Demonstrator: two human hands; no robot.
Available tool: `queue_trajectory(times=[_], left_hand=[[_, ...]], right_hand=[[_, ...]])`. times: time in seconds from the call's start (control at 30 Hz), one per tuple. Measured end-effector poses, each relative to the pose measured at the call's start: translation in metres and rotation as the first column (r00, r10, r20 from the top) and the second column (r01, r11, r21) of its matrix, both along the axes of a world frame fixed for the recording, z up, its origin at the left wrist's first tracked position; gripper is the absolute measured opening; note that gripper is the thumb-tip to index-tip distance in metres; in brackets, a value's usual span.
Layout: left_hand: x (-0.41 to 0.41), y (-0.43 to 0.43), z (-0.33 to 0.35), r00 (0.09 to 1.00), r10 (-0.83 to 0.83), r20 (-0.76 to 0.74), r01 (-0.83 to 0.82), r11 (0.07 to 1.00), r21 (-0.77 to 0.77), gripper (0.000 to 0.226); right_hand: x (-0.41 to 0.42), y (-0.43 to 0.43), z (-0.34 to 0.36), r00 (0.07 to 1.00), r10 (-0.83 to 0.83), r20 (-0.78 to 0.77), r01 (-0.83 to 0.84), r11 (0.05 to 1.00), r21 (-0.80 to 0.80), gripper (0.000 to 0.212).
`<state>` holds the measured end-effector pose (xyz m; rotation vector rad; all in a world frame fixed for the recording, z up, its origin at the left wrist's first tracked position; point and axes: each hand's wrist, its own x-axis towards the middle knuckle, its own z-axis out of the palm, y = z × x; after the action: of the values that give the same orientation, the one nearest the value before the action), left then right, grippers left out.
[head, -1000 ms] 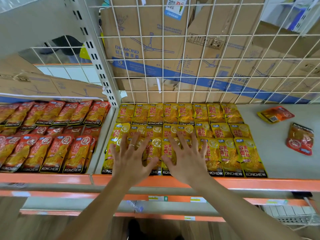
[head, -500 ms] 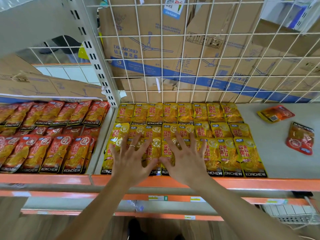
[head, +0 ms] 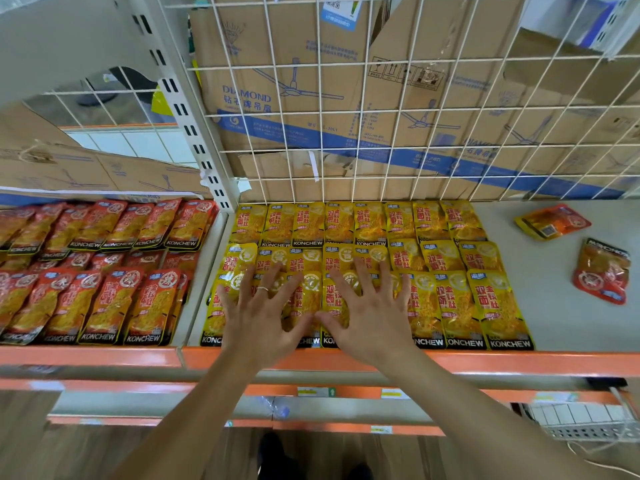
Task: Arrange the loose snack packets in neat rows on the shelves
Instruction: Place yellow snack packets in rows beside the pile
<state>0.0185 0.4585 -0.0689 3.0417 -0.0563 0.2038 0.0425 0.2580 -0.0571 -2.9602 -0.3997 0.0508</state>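
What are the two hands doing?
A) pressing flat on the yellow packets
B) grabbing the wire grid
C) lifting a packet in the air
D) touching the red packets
A: the left hand and the right hand lie flat, fingers spread, on the front yellow snack packets.

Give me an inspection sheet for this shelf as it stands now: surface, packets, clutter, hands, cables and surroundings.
Surface: grey shelf with an orange front edge; bare on the right.
Job's things: yellow packets in three rows; red packets in rows in the left bay; an orange packet and a brown-red packet lie loose and askew on the bare part.
Clutter: nothing seen.
Hands: left hand and right hand lie flat, fingers spread, on the front yellow row; ring on the left.
Cables: white cable at lower right, below the shelf.
Surroundings: wire grid behind, cardboard boxes beyond it.
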Motion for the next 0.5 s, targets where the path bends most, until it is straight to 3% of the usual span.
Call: queue_trajectory(times=[0.33, 0.5], left_hand=[[0.0, 0.001, 0.003, 0.999, -0.003, -0.037, 0.004, 1.0, 0.022, 0.074], [-0.004, 0.0, 0.008, 0.999, -0.031, 0.039, 0.033, 0.998, -0.058, 0.072]], right_hand=[[-0.001, -0.001, 0.001, 1.0, 0.008, -0.003, -0.008, 1.0, 0.015, 0.08], [-0.003, -0.002, 0.009, 0.999, 0.036, 0.016, -0.037, 0.997, 0.067, 0.082]])
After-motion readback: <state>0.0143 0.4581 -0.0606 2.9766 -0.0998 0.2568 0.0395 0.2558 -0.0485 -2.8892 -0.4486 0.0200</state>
